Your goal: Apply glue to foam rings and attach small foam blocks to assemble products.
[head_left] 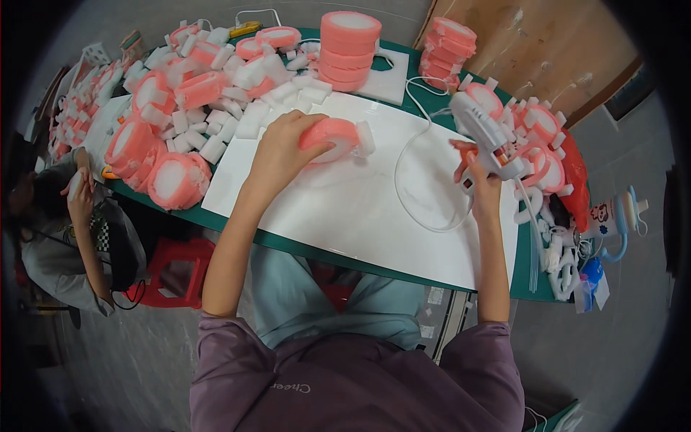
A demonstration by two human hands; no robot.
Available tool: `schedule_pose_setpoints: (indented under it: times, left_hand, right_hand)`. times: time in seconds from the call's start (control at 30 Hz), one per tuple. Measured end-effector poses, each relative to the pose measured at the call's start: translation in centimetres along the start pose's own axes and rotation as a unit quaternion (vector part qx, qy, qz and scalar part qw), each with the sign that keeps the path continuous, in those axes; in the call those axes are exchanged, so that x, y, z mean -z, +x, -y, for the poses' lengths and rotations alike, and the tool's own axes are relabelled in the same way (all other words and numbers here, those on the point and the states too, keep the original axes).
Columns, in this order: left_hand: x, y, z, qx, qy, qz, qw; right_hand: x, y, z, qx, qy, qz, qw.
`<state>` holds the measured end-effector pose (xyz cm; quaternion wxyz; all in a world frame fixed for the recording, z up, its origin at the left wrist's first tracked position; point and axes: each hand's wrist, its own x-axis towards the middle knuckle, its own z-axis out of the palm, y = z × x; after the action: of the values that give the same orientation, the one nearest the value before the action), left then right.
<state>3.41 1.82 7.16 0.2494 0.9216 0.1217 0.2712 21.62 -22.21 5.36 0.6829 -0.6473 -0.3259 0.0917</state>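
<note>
My left hand (283, 150) grips a round pink foam piece with a white centre (330, 137), tilted over the white board (345, 216). A small white foam block (366, 138) sits against the right side of that piece. To the right, my right hand (481, 180) is wrapped around the handle of a white glue gun (479, 126) with an orange trigger, held above the board. The gun is apart from the foam piece. Its white cord (404, 194) loops down over the board. A thin translucent stick (531, 209) extends below the gun's back end.
Pink foam rounds (169, 180) and white foam blocks (213, 149) heap up at the left. Stacked pink rounds (349, 50) stand at the back; more foam pieces (540, 122) lie right. A cup (608, 219) is beyond the right edge. Another person (79, 230) sits left near a red stool (176, 273).
</note>
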Motion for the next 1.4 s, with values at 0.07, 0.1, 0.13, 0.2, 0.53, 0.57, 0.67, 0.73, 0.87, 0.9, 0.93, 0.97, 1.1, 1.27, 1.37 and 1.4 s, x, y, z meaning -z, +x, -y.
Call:
schedule_pose_setpoints:
  times: [0.07,0.1,0.13,0.2,0.53,0.57,0.67,0.73,0.87,0.9,0.93,0.97,1.1,1.27,1.37,1.4]
  left_hand:
    - [0.1,-0.4,-0.3,-0.005,0.023,0.0,1.0]
    - [0.3,-0.7,-0.5,-0.008,0.034,0.0,0.999]
    - [0.5,-1.0,-0.3,-0.013,0.021,0.026,0.999]
    - [1.1,-1.4,0.0,-0.022,-0.007,0.075,0.997]
    - [0.1,-1.2,-2.1,0.032,-0.041,0.006,0.999]
    - [-0.2,-1.3,-2.1,0.033,-0.04,-0.002,0.999]
    - [-0.3,-1.4,-2.2,0.037,-0.039,0.003,0.999]
    - [-0.3,-1.5,-2.1,0.042,-0.035,0.011,0.998]
    - [-0.5,-1.6,-2.1,0.043,-0.029,0.009,0.999]
    - [-0.5,-1.7,-2.1,0.042,-0.03,0.005,0.999]
    - [-0.6,-1.7,-2.1,0.04,-0.029,0.004,0.999]
    - [-0.6,-1.7,-2.1,0.038,-0.028,0.003,0.999]
    - [-0.7,-1.7,-2.2,0.042,-0.028,0.009,0.999]
    - [-0.9,-1.8,-2.0,0.028,-0.023,-0.001,0.999]
    - [-0.9,-1.8,-1.9,0.028,-0.017,-0.009,0.999]
    - [-1.0,-1.8,-1.9,0.03,-0.014,-0.012,0.999]
  right_hand:
    - [-0.8,-0.5,0.0,-0.006,-0.005,0.05,0.999]
    - [-1.1,-0.9,0.1,-0.008,-0.008,0.074,0.997]
    - [-1.4,-1.2,0.2,-0.017,-0.009,0.088,0.996]
    - [-1.8,-1.7,0.3,-0.033,-0.011,0.117,0.992]
    - [-3.5,-3.7,0.7,-0.143,-0.134,0.189,0.962]
    - [-3.5,-3.8,0.2,-0.152,-0.144,0.187,0.96]
    - [-3.6,-3.9,-1.0,-0.159,-0.156,0.169,0.96]
    - [-3.7,-3.9,-1.2,-0.156,-0.164,0.164,0.96]
    - [-3.8,-3.8,-1.4,-0.145,-0.171,0.164,0.961]
    - [-3.8,-3.9,-1.5,-0.142,-0.167,0.161,0.962]
    - [-3.9,-3.9,-1.4,-0.144,-0.175,0.162,0.96]
    - [-3.9,-3.9,-1.3,-0.146,-0.182,0.163,0.959]
    - [-3.9,-4.1,-1.5,-0.154,-0.186,0.157,0.958]
    - [-3.9,-4.3,-1.6,-0.135,-0.191,0.156,0.96]
    - [-3.8,-4.2,-1.8,-0.141,-0.184,0.151,0.961]
    - [-3.8,-4.2,-1.8,-0.148,-0.18,0.15,0.961]
